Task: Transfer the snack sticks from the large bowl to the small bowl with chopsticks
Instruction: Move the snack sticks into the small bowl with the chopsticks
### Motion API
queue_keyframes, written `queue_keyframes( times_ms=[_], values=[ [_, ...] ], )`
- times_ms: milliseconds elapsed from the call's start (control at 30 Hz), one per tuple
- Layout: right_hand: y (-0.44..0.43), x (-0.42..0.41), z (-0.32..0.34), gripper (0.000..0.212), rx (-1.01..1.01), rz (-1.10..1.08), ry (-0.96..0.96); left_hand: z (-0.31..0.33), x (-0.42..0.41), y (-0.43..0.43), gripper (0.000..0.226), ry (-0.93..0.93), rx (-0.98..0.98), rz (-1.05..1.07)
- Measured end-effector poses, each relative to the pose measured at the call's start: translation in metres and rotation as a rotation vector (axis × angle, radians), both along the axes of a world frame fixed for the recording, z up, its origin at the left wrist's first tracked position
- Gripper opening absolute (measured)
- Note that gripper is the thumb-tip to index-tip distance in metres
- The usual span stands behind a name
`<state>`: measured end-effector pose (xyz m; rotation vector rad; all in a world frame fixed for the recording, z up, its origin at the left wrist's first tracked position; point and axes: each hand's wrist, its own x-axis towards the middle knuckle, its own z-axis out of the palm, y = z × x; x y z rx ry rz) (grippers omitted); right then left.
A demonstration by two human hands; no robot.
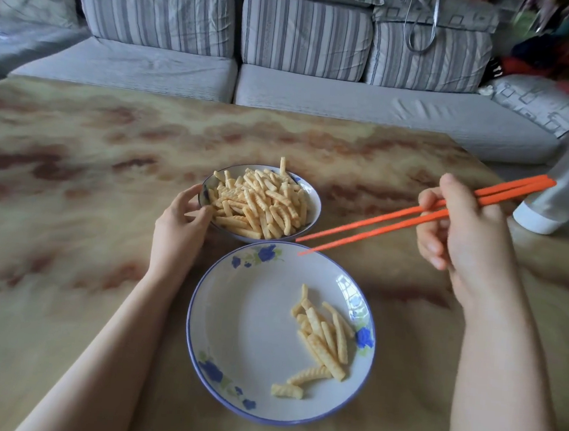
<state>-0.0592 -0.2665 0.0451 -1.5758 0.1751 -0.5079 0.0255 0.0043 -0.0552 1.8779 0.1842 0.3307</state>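
Two orange chopsticks (pixel 379 220) in right hand's (pixel 470 238) curled fingers, tips empty; left hand's (pixel 179 226) fingers round small bowl (pixel 313 199).

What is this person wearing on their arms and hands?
Nothing that shows. The left hand and right hand are ungloved, with no rings visible. The left forearm and right forearm are bare: no sleeve, watch or bracelet in view.
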Motion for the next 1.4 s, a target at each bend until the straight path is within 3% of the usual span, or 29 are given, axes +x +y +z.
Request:
queue_keyframes(
  times_ms=[400,733,1067,1400],
  values=[
    [-0.005,-0.013,0.007,0.042,-0.184,0.118,0.119,-0.001,0.0,0.001,0.04,-0.007,0.012,0.0],
    [0.005,-0.006,-0.002,0.043,-0.093,0.143,0.15,0.003,-0.002,0.0,0.04,-0.008,0.033,0.008],
    [0.033,0.007,-0.004,0.04,0.24,-0.115,-0.132,0.0,-0.001,0.001,0.04,-0.008,0.015,0.0],
    [0.054,0.02,-0.02,0.042,0.144,-0.094,-0.098,0.0,0.0,0.0,0.041,0.001,0.01,-0.003]
  ],
)
